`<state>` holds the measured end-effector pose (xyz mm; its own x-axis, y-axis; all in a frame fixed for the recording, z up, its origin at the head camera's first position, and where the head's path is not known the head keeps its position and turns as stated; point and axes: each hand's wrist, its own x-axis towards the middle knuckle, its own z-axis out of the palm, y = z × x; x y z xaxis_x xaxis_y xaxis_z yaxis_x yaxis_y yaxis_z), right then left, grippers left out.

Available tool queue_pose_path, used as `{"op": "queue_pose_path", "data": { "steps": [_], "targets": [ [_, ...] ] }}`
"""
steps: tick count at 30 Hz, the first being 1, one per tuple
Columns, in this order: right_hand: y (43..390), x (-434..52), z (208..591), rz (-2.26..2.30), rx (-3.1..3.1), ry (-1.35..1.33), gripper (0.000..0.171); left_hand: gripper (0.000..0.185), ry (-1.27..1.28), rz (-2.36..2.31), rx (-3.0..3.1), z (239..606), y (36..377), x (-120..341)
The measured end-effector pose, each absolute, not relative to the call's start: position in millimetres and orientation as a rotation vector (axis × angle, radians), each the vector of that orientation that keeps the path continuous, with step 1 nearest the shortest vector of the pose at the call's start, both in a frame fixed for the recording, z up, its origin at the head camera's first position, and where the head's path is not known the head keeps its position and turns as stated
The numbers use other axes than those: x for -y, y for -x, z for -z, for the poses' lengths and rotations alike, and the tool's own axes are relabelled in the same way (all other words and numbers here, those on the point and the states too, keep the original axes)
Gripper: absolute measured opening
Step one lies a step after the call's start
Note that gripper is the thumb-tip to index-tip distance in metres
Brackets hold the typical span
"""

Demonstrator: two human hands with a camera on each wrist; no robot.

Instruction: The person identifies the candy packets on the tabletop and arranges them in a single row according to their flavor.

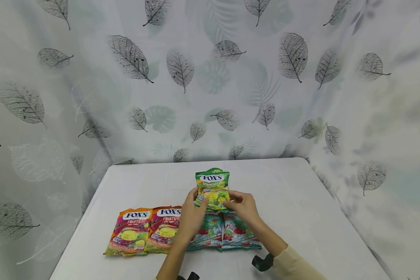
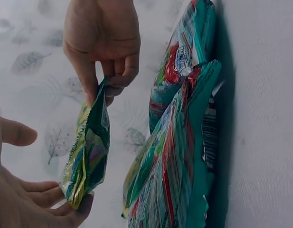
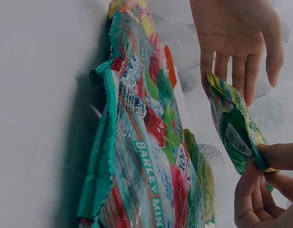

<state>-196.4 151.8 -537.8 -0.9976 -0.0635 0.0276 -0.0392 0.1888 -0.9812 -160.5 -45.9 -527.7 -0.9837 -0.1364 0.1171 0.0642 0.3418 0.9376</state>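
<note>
A green and yellow Fox's candy bag is held up over the table between both hands. My right hand pinches its lower right edge between thumb and fingers; the right wrist view shows this pinch closely. On the other side, my left hand touches the bag with nearly straight fingers, its thumb standing apart from it in the left wrist view. Beneath the hands lie two teal candy bags, partly covered by the left hand and the held bag. Barley mint lettering shows on one teal bag.
Two orange and purple fruit candy bags lie side by side at the left of the row. Another green bag peeks out behind the held one. A white cloth covers the table, with leaf-patterned curtains around it.
</note>
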Motion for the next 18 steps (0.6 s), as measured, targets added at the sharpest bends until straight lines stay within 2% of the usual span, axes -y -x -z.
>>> {"op": "queue_pose_path", "data": {
  "steps": [7, 18],
  "targets": [
    [195, -161, 540, 1.972, -2.427, 0.064, 0.039, 0.06, -0.044, 1.675, 2.433, 526, 160, 36],
    [190, -175, 538, 1.973, -2.433, 0.019, 0.043, 0.058, 0.007, 1.672, 2.446, 528, 159, 22]
  ]
}}
